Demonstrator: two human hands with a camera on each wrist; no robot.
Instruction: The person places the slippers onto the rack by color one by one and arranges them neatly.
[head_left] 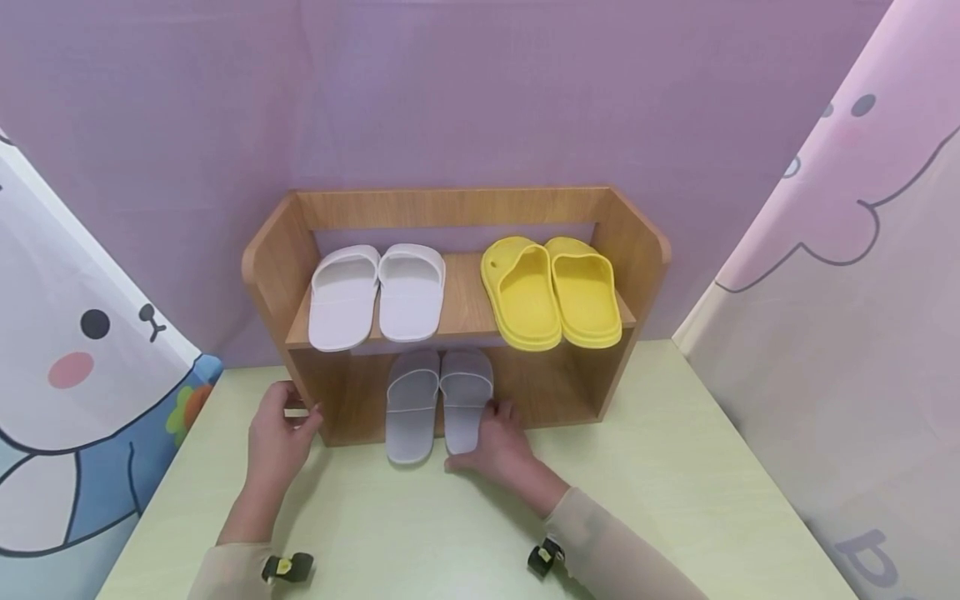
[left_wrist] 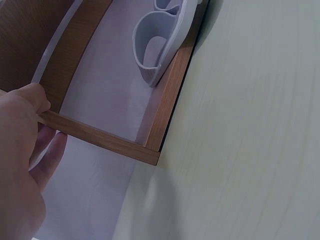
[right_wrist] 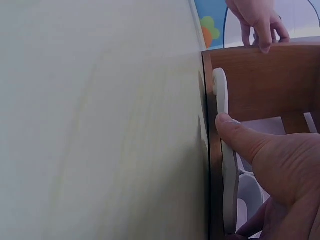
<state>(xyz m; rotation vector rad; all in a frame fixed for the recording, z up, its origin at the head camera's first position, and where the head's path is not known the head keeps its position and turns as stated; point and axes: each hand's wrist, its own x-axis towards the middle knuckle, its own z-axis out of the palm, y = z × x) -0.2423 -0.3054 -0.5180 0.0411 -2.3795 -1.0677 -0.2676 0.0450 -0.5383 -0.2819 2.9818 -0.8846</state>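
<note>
A two-tier wooden shoe rack (head_left: 450, 208) stands on the table. My left hand (head_left: 277, 437) pinches the front edge of its left side panel (left_wrist: 100, 138) between thumb and fingers. On the lower shelf a pair of grey slippers sits side by side, their near ends sticking out past the shelf edge. My right hand (head_left: 498, 446) grips the right grey slipper (head_left: 463, 408), thumb across its near end and fingers along its right side; the fingertips are partly hidden. Touching it or nearly so is the left grey slipper (head_left: 410, 433).
White slippers (head_left: 341, 308) stand on the upper shelf at left, and yellow clogs (head_left: 528, 304) at right. The pale table (head_left: 675, 483) extends in front of the rack. A purple cloth (head_left: 480, 100) hangs behind, with printed curtains (head_left: 847, 275) at both sides.
</note>
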